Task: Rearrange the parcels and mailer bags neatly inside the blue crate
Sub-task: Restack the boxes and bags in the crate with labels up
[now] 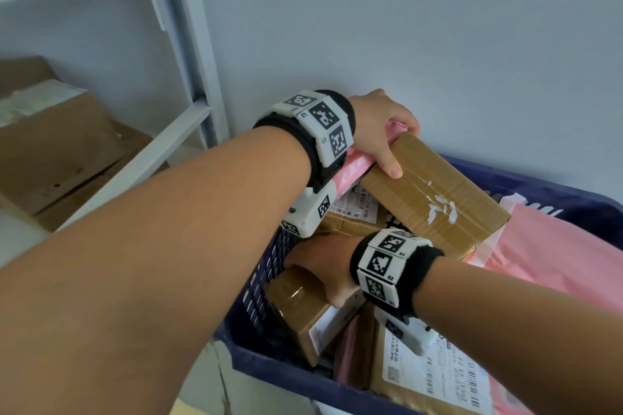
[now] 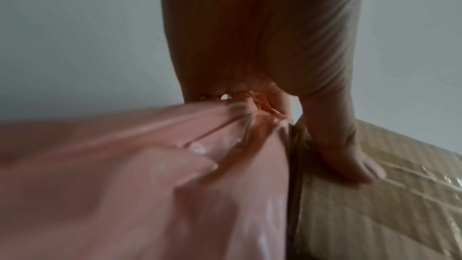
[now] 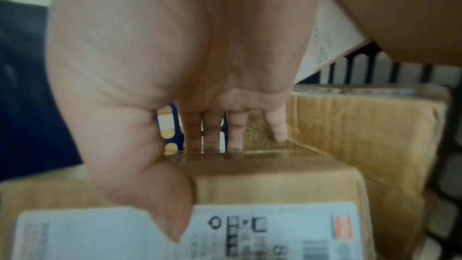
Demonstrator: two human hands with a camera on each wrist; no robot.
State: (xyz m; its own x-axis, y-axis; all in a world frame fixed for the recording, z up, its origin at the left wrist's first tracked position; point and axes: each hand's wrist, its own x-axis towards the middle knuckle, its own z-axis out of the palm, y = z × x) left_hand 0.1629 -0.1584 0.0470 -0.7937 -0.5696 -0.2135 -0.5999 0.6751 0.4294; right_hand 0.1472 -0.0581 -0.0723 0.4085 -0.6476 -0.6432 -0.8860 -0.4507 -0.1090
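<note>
Your left hand is raised over the far left corner of the blue crate. It grips a pink mailer and a flat brown box together: the fingers bunch the mailer's edge, and the thumb presses on the box's taped top. That box is tilted, its far end lifted in your hand, its near end over the parcels below. The mailer lies pressed against the box's left side.

Your right hand is down inside the crate near its left wall, clamped on a small box. Four fingers hook over its far edge and the thumb lies across the white label on its near face. Another carton stands just right of it in the wrist view.

A labelled parcel lies at the crate's near side, and a second pink mailer fills the right. Left of the crate, cardboard boxes sit on a white rack.
</note>
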